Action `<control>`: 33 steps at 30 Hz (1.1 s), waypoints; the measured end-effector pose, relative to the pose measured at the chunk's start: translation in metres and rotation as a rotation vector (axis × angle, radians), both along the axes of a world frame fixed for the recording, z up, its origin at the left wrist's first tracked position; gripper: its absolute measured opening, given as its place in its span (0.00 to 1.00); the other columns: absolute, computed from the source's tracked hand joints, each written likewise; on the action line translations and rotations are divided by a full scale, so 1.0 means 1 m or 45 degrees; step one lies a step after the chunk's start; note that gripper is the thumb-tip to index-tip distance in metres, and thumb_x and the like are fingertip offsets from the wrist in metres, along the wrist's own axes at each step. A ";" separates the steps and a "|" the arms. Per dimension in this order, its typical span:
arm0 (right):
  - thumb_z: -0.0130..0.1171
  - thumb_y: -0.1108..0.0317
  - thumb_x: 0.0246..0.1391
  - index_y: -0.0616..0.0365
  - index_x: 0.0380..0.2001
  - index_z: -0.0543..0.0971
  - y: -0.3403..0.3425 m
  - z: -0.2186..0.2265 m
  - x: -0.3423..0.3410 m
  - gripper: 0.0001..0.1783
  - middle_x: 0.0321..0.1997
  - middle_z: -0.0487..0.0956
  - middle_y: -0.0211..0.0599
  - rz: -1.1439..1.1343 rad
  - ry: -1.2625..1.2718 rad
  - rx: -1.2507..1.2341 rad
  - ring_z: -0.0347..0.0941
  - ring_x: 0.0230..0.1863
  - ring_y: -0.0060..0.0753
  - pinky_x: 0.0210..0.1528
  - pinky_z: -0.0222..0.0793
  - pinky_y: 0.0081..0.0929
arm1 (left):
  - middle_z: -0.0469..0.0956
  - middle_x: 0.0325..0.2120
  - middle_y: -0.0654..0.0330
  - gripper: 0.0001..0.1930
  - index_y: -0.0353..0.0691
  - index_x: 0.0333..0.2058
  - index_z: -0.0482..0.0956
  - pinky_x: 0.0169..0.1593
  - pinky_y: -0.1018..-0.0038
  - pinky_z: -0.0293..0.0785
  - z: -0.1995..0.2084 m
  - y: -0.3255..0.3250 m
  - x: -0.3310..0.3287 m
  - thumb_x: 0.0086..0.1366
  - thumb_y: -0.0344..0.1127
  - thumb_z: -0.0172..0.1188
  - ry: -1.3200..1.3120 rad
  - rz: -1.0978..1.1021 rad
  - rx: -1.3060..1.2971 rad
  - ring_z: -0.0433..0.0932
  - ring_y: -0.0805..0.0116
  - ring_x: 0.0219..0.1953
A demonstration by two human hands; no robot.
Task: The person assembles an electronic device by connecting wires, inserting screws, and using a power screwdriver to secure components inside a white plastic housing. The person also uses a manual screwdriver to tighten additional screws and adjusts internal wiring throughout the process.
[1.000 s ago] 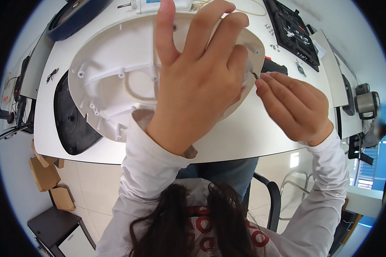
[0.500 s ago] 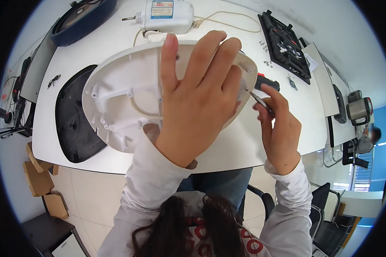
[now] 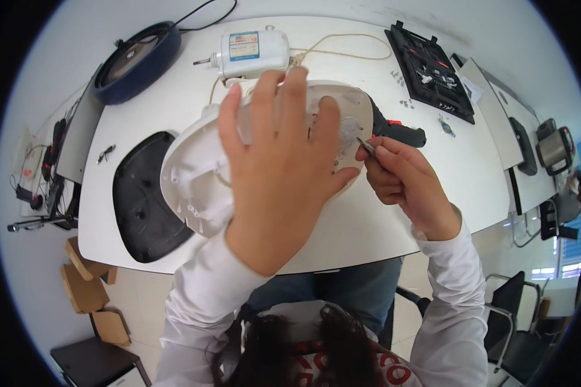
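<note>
A white plastic housing [image 3: 182, 177], hollow side up, rests on the white table. My left hand [image 3: 281, 161] lies spread across it with the fingers apart and hides its middle. At the housing's right end is a round, clear-looking part [image 3: 350, 137] with small pins or screws round it. My right hand [image 3: 410, 180] pinches slim, pointed metal tweezers [image 3: 366, 146], whose tip is close to that part; whether it touches cannot be told. A black plastic cover [image 3: 145, 203] lies left of the housing. Behind the right end is a black and red power tool [image 3: 400, 132].
A white motor [image 3: 258, 55] with a shaft and cable stands at the back. A dark blue wheel [image 3: 168, 55] lies back left, a small black cable [image 3: 106, 153] before it. Back right are an open tool case [image 3: 432, 77], loose screws [image 3: 399, 79] and a small metal part [image 3: 446, 127].
The housing has come a little nearer and to the right in view. My right hand has brought the tweezers closer to the round part; my left fingers have shifted and still lie spread.
</note>
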State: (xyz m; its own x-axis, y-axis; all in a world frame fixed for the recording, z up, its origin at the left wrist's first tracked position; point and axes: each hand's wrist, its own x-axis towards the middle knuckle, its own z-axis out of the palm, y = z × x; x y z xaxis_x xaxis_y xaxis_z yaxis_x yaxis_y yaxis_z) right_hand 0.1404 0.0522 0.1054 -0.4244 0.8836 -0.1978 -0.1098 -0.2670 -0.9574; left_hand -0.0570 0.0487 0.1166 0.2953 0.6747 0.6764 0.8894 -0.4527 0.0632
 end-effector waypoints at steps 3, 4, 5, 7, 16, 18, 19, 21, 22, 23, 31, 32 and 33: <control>0.41 0.60 0.70 0.56 0.40 0.69 -0.005 -0.006 -0.009 0.12 0.22 0.58 0.18 -0.108 -0.035 0.121 0.47 0.22 0.11 0.23 0.44 0.13 | 0.73 0.45 0.58 0.29 0.42 0.45 0.71 0.55 0.56 0.61 0.021 0.001 -0.017 0.46 0.44 0.73 0.058 -0.114 -0.055 0.71 0.54 0.51; 0.41 0.60 0.70 0.56 0.40 0.69 -0.004 -0.008 -0.011 0.12 0.22 0.60 0.18 -0.122 -0.050 0.120 0.49 0.23 0.11 0.24 0.45 0.13 | 0.75 0.43 0.56 0.29 0.41 0.46 0.70 0.52 0.59 0.65 0.031 0.005 -0.020 0.47 0.42 0.73 0.046 -0.154 -0.131 0.73 0.54 0.48; 0.41 0.60 0.70 0.56 0.40 0.69 -0.003 -0.011 -0.012 0.11 0.23 0.61 0.19 -0.137 -0.067 0.115 0.50 0.24 0.11 0.25 0.47 0.13 | 0.76 0.40 0.55 0.29 0.41 0.46 0.69 0.49 0.62 0.69 0.040 0.009 -0.021 0.47 0.41 0.72 0.033 -0.195 -0.212 0.76 0.53 0.45; 0.42 0.61 0.70 0.57 0.41 0.69 -0.002 -0.013 -0.014 0.11 0.24 0.63 0.21 -0.136 -0.165 0.190 0.54 0.25 0.13 0.26 0.51 0.14 | 0.78 0.36 0.52 0.29 0.40 0.49 0.68 0.40 0.63 0.73 0.054 0.030 -0.018 0.52 0.43 0.70 0.195 -0.270 -0.366 0.78 0.49 0.38; 0.45 0.65 0.67 0.61 0.39 0.76 -0.002 -0.009 0.000 0.12 0.22 0.66 0.28 -0.150 -0.477 0.539 0.58 0.25 0.19 0.29 0.58 0.21 | 0.79 0.41 0.49 0.27 0.39 0.52 0.73 0.49 0.70 0.71 0.068 0.094 -0.008 0.57 0.46 0.67 0.397 -0.740 -1.080 0.77 0.56 0.44; 0.45 0.65 0.67 0.61 0.38 0.76 -0.003 -0.013 0.002 0.13 0.21 0.66 0.28 -0.165 -0.460 0.580 0.58 0.25 0.20 0.29 0.58 0.21 | 0.78 0.42 0.51 0.26 0.39 0.52 0.73 0.50 0.70 0.71 0.067 0.092 -0.012 0.57 0.44 0.67 0.314 -0.794 -1.138 0.77 0.58 0.44; 0.45 0.65 0.67 0.61 0.38 0.76 -0.003 -0.013 0.001 0.12 0.21 0.66 0.29 -0.165 -0.442 0.603 0.59 0.25 0.21 0.29 0.58 0.21 | 0.78 0.42 0.52 0.26 0.39 0.52 0.73 0.50 0.70 0.71 0.067 0.091 -0.015 0.58 0.43 0.67 0.264 -0.812 -1.167 0.76 0.58 0.45; 0.45 0.65 0.67 0.60 0.38 0.76 -0.004 -0.016 -0.001 0.12 0.20 0.66 0.30 -0.170 -0.428 0.657 0.59 0.24 0.22 0.28 0.57 0.22 | 0.78 0.42 0.54 0.25 0.39 0.52 0.74 0.51 0.70 0.71 0.066 0.091 -0.016 0.58 0.42 0.67 0.261 -0.833 -1.176 0.76 0.60 0.45; 0.44 0.65 0.67 0.60 0.38 0.76 -0.003 -0.018 -0.003 0.12 0.19 0.66 0.31 -0.168 -0.433 0.693 0.59 0.23 0.23 0.27 0.57 0.23 | 0.78 0.42 0.55 0.24 0.39 0.52 0.74 0.51 0.70 0.70 0.066 0.091 -0.017 0.58 0.41 0.67 0.255 -0.839 -1.177 0.76 0.61 0.45; 0.44 0.66 0.67 0.60 0.38 0.76 -0.002 -0.019 -0.004 0.12 0.19 0.66 0.32 -0.166 -0.438 0.729 0.59 0.22 0.23 0.26 0.57 0.24 | 0.78 0.42 0.55 0.24 0.39 0.52 0.74 0.51 0.70 0.70 0.065 0.092 -0.018 0.58 0.41 0.66 0.255 -0.849 -1.177 0.76 0.61 0.45; 0.44 0.66 0.67 0.61 0.36 0.74 -0.005 -0.015 -0.012 0.12 0.16 0.66 0.36 -0.208 -0.473 0.734 0.58 0.17 0.29 0.23 0.55 0.28 | 0.77 0.45 0.54 0.26 0.41 0.53 0.73 0.53 0.71 0.69 0.067 0.088 -0.018 0.59 0.44 0.66 0.285 -0.778 -1.151 0.74 0.61 0.47; 0.44 0.66 0.67 0.61 0.36 0.74 -0.006 -0.014 -0.012 0.12 0.16 0.66 0.36 -0.210 -0.473 0.730 0.58 0.17 0.29 0.23 0.55 0.28 | 0.76 0.45 0.54 0.26 0.41 0.53 0.73 0.53 0.71 0.69 0.067 0.088 -0.018 0.59 0.44 0.66 0.287 -0.777 -1.158 0.74 0.61 0.48; 0.43 0.66 0.67 0.62 0.36 0.74 -0.006 -0.013 -0.013 0.13 0.15 0.65 0.36 -0.215 -0.485 0.721 0.58 0.18 0.28 0.23 0.55 0.28 | 0.76 0.46 0.54 0.26 0.41 0.53 0.73 0.54 0.70 0.68 0.067 0.088 -0.017 0.59 0.44 0.66 0.288 -0.777 -1.165 0.73 0.61 0.48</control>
